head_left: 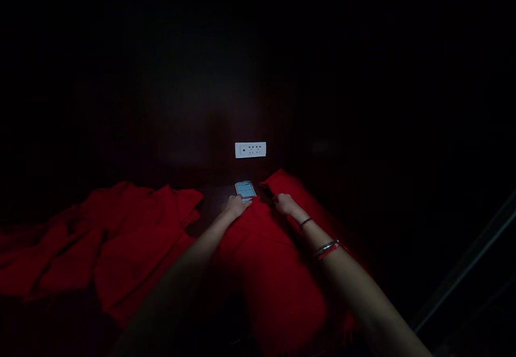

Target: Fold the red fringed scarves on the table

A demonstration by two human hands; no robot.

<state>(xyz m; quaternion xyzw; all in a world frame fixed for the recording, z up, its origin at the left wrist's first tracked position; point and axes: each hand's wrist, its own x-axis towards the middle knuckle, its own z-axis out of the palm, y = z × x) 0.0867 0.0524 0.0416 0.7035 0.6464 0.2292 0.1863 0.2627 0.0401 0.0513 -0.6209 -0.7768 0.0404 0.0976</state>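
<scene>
A red cloth (278, 271) lies lengthwise in front of me, partly folded, with a dark fold line along it. My left hand (236, 205) is closed at its far left corner, thumb and fingers pinching the edge. Just beyond that hand lies a phone (245, 188) with a lit screen, its near end partly covered by the hand. My right hand (284, 204) is curled at the cloth's far right part, beside a raised red flap; its fingertips are in shadow, and it seems to grip the fabric.
Another heap of crumpled red cloth (137, 233) spreads to the left. A white socket panel (250, 150) is set in the dark wall behind the phone. A pale diagonal edge (463, 271) runs at the right. Most of the surroundings are too dark to make out.
</scene>
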